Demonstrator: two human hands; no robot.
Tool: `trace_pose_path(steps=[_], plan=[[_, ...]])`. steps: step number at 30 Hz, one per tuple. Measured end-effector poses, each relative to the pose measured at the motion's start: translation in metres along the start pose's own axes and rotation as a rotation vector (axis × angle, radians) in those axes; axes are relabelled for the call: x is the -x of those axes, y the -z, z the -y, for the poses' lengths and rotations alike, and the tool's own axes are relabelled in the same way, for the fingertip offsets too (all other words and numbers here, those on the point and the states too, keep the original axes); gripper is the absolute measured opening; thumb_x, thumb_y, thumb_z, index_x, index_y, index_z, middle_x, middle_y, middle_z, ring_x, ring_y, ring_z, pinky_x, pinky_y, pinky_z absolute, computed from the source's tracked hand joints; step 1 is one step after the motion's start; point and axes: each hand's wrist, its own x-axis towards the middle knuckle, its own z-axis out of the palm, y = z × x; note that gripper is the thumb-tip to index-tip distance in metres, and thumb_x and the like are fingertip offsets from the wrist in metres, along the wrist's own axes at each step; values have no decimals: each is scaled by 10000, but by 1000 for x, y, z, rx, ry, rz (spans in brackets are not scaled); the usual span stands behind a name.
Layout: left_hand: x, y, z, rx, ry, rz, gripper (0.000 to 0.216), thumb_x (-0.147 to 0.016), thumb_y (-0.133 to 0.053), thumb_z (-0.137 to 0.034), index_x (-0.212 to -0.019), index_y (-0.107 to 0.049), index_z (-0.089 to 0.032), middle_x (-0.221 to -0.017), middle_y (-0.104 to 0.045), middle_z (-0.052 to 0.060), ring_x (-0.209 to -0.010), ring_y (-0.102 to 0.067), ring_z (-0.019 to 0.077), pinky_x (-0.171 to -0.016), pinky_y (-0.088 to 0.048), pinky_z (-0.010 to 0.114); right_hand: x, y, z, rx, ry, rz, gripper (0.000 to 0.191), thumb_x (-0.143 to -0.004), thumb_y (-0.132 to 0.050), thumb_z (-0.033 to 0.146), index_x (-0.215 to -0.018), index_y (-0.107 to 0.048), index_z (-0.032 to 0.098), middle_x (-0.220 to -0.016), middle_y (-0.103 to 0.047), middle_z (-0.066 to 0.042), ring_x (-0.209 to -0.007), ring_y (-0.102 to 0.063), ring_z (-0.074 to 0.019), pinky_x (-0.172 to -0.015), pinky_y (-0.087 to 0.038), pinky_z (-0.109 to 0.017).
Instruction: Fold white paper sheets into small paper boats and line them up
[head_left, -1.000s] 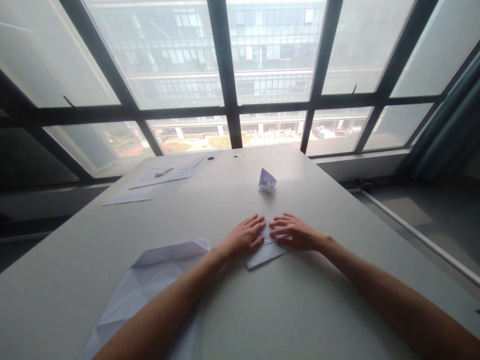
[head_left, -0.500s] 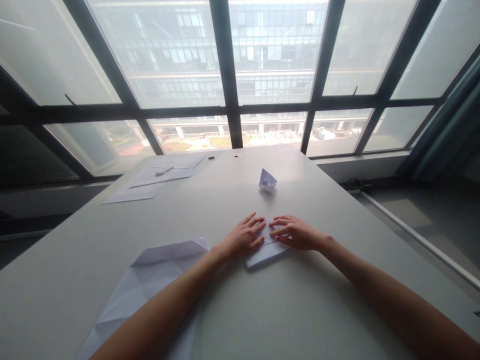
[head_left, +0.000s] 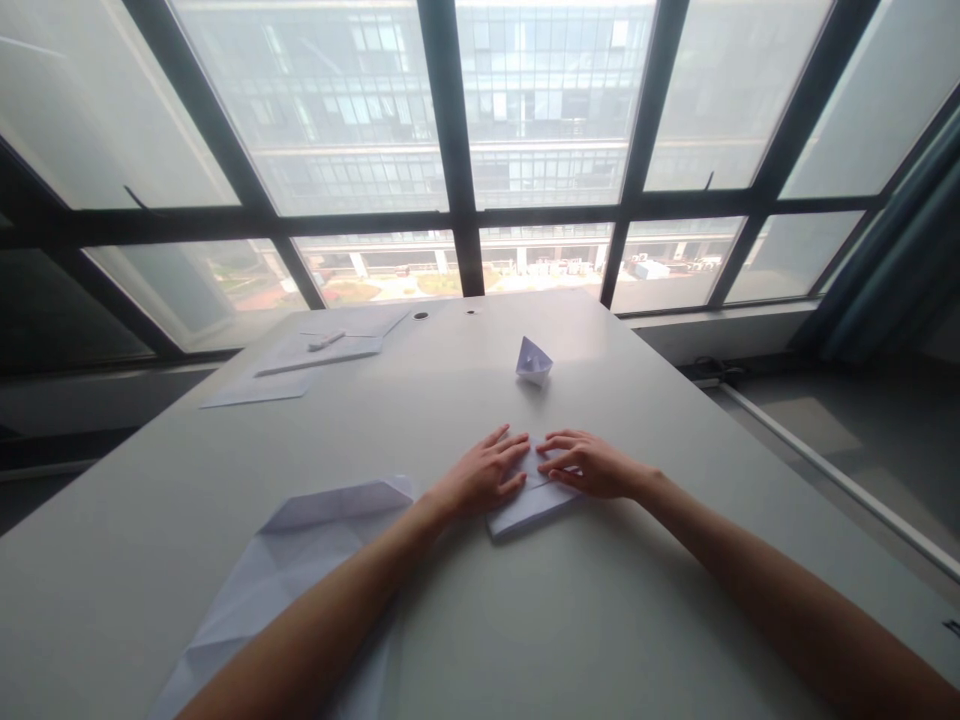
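Observation:
A folded white paper point(head_left: 525, 512) lies flat on the grey table point(head_left: 615, 610), in the middle. My left hand point(head_left: 484, 475) rests on its left part with fingers stretched out flat. My right hand point(head_left: 589, 465) presses on its right part, fingers extended and close together, fingertips almost meeting those of the left hand. Neither hand grips anything. A small finished paper boat point(head_left: 533, 361) stands farther back on the table, beyond both hands.
A large creased white sheet point(head_left: 292, 570) lies at the near left, partly under my left forearm. Flat sheets point(head_left: 300, 365) with a white pen point(head_left: 327, 341) sit at the far left corner. Windows with dark frames rise behind the table. A blue curtain point(head_left: 900, 250) hangs at right.
Almost nothing: both hands stay pressed on the folded paper, with slight shifts of the fingers.

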Motion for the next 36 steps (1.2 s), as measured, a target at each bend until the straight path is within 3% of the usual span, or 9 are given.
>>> trace_pose_path(steps=[4, 13, 20, 36], plan=[[1, 0, 0, 1, 1, 4, 535, -996, -474, -421, -1488, -443, -212, -1542, -440, 63, -1490, -259, 287, -1214, -315, 473, 1, -7, -7, -23, -4, -46, 249, -950, -612, 218, -1132, -743, 327, -1261, -684, -43, -1221, -570, -238, -1026, -463, -417], [1, 1, -2, -3, -28, -10, 510, -992, -488, -399, -1473, -471, -231, -1552, -423, 60, -1503, -219, 288, -1222, -297, 489, 3, -5, -5, 11, -4, -12, 317, -951, -585, 176, -1176, -727, 349, -1329, -648, -57, -1263, -547, -269, -1047, -445, -459], [1, 1, -2, -21, -34, -4, 504, -1009, -451, -401, -1481, -456, -226, -1540, -441, 67, -1491, -255, 282, -1216, -306, 477, 1, -4, -4, 36, -10, 16, 515, -878, -540, -1, -1186, -720, 370, -1352, -632, -34, -1263, -541, -258, -1062, -434, -463], [1, -3, 2, -5, 21, 48, 556, -1005, -457, -441, -1525, -384, -257, -1636, -239, 45, -1519, -158, 296, -1221, -251, 471, 3, -8, -10, 0, 7, 1, 630, -839, -463, -64, -1208, -703, 386, -1370, -616, 0, -1280, -518, -233, -1077, -425, -452]])
